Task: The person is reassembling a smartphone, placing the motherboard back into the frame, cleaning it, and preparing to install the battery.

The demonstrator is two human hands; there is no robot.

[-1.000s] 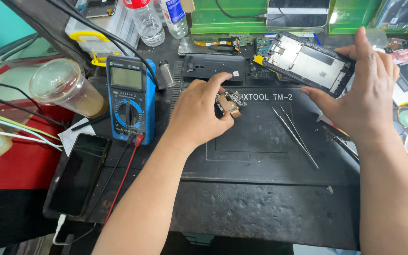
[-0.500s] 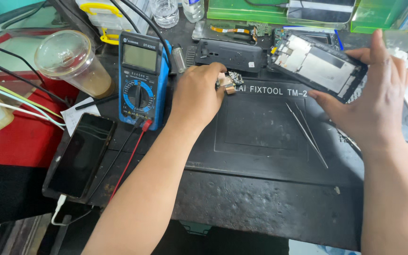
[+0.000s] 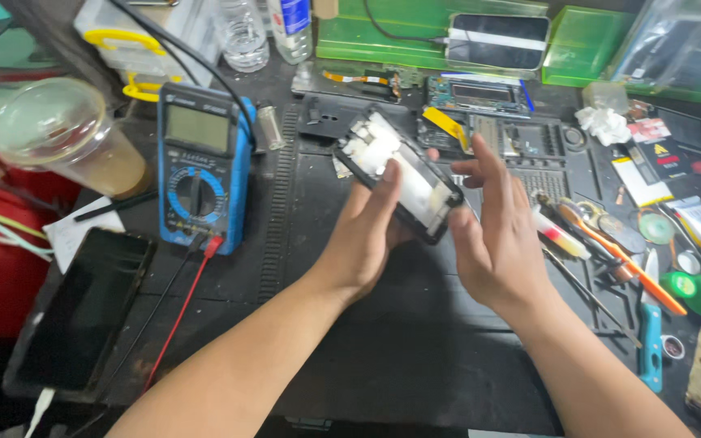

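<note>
Above the black work mat, the left hand grips an opened phone from below. The right hand, fingers spread, touches its right edge. A blue multimeter lies left.

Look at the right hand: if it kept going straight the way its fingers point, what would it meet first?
The right hand points up and away, toward the back of the bench. First in that line is probably the grey parts tray, with the bare circuit board just beyond it; depth is hard to judge from one view.
</note>
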